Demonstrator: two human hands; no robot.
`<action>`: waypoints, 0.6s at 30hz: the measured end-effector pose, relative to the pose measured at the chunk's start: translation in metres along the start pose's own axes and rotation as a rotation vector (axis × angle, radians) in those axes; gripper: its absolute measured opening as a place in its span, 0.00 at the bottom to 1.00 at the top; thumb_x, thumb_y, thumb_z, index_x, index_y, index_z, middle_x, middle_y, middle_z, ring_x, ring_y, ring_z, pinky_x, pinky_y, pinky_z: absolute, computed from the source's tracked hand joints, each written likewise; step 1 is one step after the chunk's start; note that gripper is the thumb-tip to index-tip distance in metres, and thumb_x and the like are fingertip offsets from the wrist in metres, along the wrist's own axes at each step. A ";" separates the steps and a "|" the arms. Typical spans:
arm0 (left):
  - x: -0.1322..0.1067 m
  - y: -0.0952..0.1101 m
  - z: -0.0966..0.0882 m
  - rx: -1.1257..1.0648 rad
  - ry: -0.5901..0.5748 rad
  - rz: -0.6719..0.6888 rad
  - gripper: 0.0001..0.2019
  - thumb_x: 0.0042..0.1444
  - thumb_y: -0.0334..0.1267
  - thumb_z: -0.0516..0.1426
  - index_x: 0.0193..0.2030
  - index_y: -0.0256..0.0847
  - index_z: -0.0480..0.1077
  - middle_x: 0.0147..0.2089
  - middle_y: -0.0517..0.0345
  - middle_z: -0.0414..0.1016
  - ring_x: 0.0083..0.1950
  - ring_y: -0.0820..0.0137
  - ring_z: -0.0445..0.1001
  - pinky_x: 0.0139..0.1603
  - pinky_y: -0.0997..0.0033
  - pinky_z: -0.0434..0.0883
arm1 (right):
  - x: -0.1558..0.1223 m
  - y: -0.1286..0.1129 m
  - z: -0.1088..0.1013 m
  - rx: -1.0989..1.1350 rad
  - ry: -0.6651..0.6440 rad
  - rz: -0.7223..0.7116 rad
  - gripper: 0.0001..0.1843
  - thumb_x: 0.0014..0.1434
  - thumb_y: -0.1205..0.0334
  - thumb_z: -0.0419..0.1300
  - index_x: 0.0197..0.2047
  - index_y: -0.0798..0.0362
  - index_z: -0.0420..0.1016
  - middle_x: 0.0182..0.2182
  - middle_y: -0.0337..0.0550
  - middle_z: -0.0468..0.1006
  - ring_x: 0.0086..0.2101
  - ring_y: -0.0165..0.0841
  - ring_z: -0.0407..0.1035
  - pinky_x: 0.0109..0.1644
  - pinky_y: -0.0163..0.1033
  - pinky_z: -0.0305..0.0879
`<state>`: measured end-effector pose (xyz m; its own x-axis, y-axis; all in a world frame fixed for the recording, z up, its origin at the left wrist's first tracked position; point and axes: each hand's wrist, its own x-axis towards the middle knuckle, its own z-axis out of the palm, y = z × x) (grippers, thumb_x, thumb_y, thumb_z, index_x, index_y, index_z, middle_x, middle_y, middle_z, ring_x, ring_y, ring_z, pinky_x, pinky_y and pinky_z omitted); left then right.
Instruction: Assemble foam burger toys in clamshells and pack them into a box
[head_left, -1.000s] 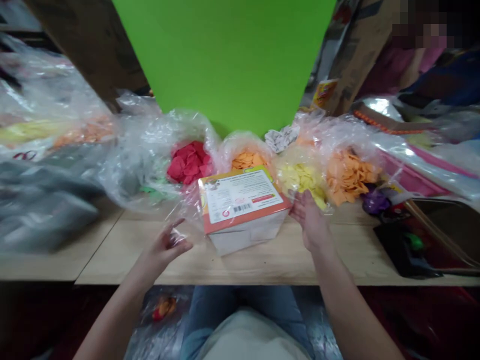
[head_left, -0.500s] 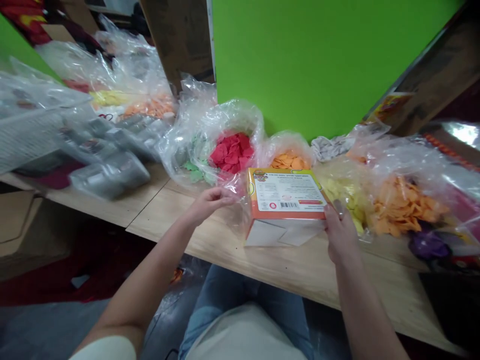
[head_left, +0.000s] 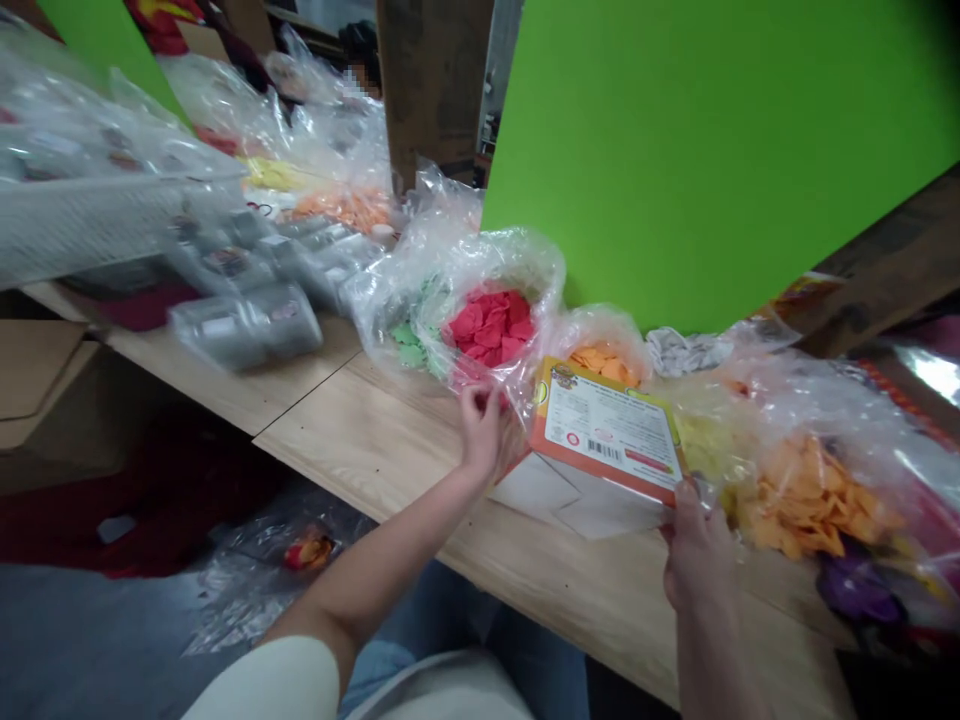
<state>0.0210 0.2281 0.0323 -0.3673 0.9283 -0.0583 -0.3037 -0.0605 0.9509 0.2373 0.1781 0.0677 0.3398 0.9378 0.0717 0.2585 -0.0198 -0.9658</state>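
Note:
My right hand (head_left: 701,545) grips the near right corner of a printed cardboard box (head_left: 611,420). The box is orange and yellow with a white label and barcode on top, and plain white on the side towards me. My left hand (head_left: 481,425) is closed in a pinch left of the box, at the front of a clear plastic bag (head_left: 544,265) of red petal-like pieces (head_left: 491,328). What its fingertips hold, if anything, is too small to make out. Behind the box is a bag of orange pieces (head_left: 604,362).
Green pieces (head_left: 411,340) lie in a bag on the left, with clear plastic containers (head_left: 247,325) beyond. Bagged yellow (head_left: 705,445) and orange pieces (head_left: 821,500) are on the right. A green panel (head_left: 697,170) stands behind the wooden table (head_left: 360,430).
The view has turned, so the scene sits differently in the picture. My left hand has moved right, closer to the red pieces' bag and the box. My right hand still holds the box.

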 end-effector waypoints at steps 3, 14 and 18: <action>-0.047 0.011 -0.016 0.061 0.070 0.127 0.12 0.58 0.46 0.48 0.43 0.43 0.62 0.46 0.49 0.67 0.52 0.64 0.64 0.52 0.64 0.60 | 0.001 0.005 0.001 0.071 0.063 0.046 0.23 0.55 0.47 0.52 0.50 0.49 0.65 0.50 0.46 0.70 0.49 0.42 0.66 0.47 0.47 0.68; 0.012 0.049 0.038 0.181 -0.320 -0.095 0.16 0.50 0.40 0.56 0.43 0.33 0.68 0.41 0.47 0.74 0.46 0.58 0.70 0.48 0.57 0.65 | -0.002 -0.005 0.016 -0.054 0.098 -0.139 0.27 0.58 0.46 0.44 0.57 0.49 0.62 0.53 0.43 0.68 0.52 0.37 0.63 0.51 0.42 0.65; -0.029 0.056 0.015 0.203 -0.376 0.055 0.21 0.55 0.39 0.51 0.56 0.36 0.61 0.54 0.49 0.69 0.56 0.61 0.65 0.57 0.60 0.60 | -0.034 -0.012 0.008 -0.056 0.190 -0.107 0.28 0.60 0.49 0.44 0.60 0.55 0.58 0.58 0.45 0.62 0.57 0.36 0.56 0.60 0.43 0.52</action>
<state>0.0277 0.2030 0.0921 -0.0213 0.9971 0.0736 -0.0994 -0.0754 0.9922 0.2152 0.1491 0.0745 0.4705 0.8536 0.2237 0.3501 0.0521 -0.9353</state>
